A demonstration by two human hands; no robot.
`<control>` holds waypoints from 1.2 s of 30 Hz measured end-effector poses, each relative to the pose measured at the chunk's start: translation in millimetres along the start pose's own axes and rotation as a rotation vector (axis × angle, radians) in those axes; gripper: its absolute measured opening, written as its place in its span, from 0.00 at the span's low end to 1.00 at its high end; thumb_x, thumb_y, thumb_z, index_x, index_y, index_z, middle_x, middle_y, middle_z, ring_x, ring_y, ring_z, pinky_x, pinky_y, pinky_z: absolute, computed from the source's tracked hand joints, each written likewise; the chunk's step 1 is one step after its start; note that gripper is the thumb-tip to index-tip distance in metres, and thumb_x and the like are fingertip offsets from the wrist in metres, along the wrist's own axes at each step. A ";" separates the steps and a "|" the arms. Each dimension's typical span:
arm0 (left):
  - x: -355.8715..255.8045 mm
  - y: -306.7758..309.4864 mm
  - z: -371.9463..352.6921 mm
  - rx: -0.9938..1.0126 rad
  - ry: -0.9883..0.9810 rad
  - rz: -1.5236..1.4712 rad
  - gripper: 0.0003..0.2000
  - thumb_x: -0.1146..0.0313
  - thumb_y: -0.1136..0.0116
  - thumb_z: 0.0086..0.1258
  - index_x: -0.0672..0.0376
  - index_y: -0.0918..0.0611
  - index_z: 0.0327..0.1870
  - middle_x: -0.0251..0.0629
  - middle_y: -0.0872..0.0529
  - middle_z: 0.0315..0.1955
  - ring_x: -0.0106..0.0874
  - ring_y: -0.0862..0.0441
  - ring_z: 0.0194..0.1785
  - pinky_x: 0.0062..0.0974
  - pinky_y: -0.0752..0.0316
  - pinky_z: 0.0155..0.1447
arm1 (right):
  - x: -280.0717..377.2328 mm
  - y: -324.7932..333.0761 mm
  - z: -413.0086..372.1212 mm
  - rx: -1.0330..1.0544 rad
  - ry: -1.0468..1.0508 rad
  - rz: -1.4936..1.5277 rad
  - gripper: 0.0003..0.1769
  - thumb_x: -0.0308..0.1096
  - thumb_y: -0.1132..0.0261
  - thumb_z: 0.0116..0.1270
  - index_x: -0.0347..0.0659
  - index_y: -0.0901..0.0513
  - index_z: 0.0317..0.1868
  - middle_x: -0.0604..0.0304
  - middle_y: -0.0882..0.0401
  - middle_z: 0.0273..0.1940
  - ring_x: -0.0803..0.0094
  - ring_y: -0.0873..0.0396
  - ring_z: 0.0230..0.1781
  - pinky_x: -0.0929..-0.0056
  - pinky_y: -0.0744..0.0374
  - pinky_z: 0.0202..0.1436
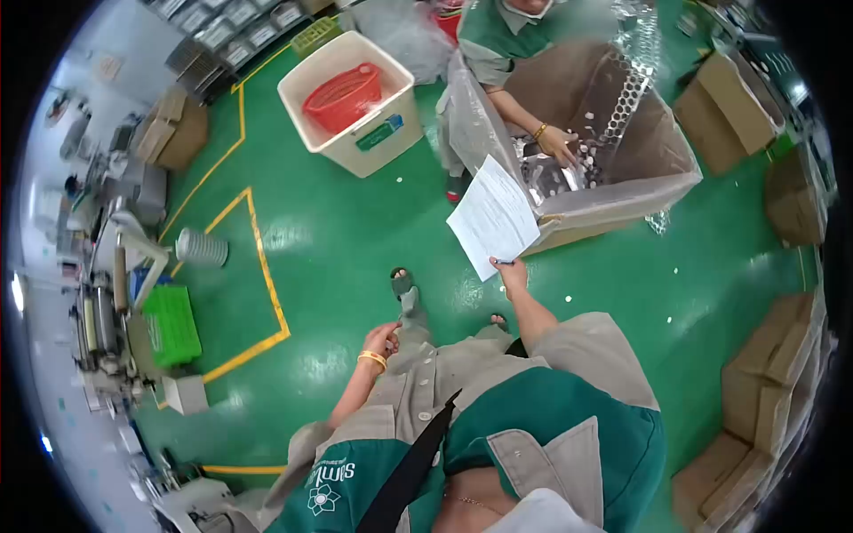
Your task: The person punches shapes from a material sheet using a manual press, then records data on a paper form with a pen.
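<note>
My right hand (pixel 508 274) is closed on the lower edge of a printed sheet of paper (pixel 494 218), which is held out ahead of me. The sheet overlaps the near left corner of a large box lined with clear plastic (pixel 613 200). My left hand (pixel 382 340) hangs low in front of my left leg, with a yellow band on its wrist. Its fingers are curled together; whether anything small is inside them is hidden.
Across the box, another person's hand (pixel 557 144) reaches in among small pale pieces. A white bin (pixel 391 155) holding a red basket (pixel 345 96) stands ahead to the left. Cardboard boxes (pixel 764 355) line the right. A green crate (pixel 173 324) and machines are at left.
</note>
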State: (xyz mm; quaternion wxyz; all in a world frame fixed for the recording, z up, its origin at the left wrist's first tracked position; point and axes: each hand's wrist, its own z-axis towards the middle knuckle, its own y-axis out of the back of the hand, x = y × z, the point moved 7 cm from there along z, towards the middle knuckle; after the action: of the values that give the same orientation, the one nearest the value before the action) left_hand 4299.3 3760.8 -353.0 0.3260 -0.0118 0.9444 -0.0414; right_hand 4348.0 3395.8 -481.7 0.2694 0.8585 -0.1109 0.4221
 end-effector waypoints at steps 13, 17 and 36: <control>-114.4 -42.3 188.5 0.642 0.649 0.525 0.36 0.34 0.50 0.60 0.53 0.33 0.62 0.36 0.23 0.49 0.22 0.32 0.29 0.21 0.38 0.31 | 126.7 -42.2 -130.3 -0.164 -0.335 1.048 0.09 0.37 0.36 0.61 0.43 0.26 0.34 0.64 0.22 0.31 0.76 0.22 0.34 0.77 0.25 0.36; -120.3 -96.9 148.5 0.841 0.727 0.234 0.28 0.42 0.52 0.66 0.51 0.32 0.61 0.29 0.23 0.51 0.23 0.29 0.42 0.26 0.36 0.42 | 106.6 -32.9 -157.3 -0.265 -0.304 1.086 0.09 0.36 0.37 0.63 0.46 0.30 0.31 0.66 0.26 0.27 0.79 0.25 0.30 0.79 0.26 0.35; -143.3 -125.3 115.3 0.851 0.631 0.334 0.14 0.71 0.52 0.68 0.62 0.28 0.54 0.39 0.19 0.43 0.31 0.21 0.41 0.31 0.26 0.38 | 198.3 -28.5 -203.0 -0.866 0.054 0.900 0.22 0.43 0.53 0.74 0.30 0.22 0.48 0.61 0.24 0.30 0.80 0.31 0.28 0.80 0.30 0.34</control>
State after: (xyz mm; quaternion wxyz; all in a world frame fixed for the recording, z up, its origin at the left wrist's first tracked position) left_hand 4482.6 3634.9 -344.5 0.0055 0.2838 0.8853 -0.3684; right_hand 4347.7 3539.8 -235.4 0.3914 0.5297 -0.6157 0.4327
